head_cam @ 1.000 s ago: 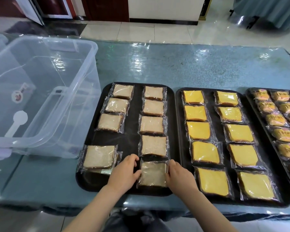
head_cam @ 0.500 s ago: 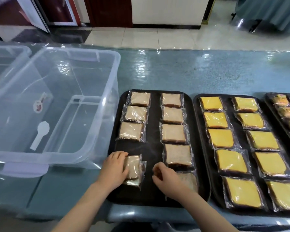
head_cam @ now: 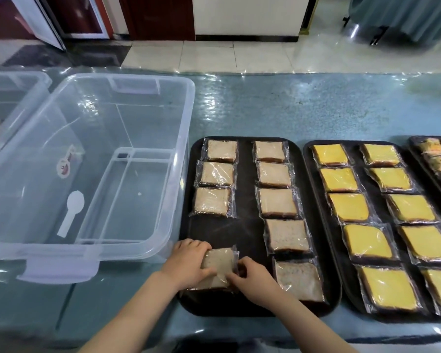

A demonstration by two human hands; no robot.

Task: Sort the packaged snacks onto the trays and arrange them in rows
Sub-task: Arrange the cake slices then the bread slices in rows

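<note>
A black tray (head_cam: 245,225) in the middle holds wrapped beige bread slices in two columns. Its left column has three packs (head_cam: 214,174); the right column has several (head_cam: 278,202). At the tray's near left corner lie two stacked beige packs. My left hand (head_cam: 189,261) grips the top pack (head_cam: 220,261) from the left, and my right hand (head_cam: 250,278) pinches its right edge. The lower pack is mostly hidden beneath. A second black tray (head_cam: 359,304) to the right carries yellow packs (head_cam: 367,240) in two columns.
A big clear plastic bin (head_cam: 92,159) stands left of the trays, touching the tray's left side, and a second bin (head_cam: 8,98) sits behind it. A third tray (head_cam: 418,154) with orange-labelled snacks shows at the far right edge. The table top (head_cam: 290,105) is blue-green and glossy.
My right hand left the bottom pack of the right column and moved left onto the stacked packs, where my left hand had moved. The camera view shifted left.
</note>
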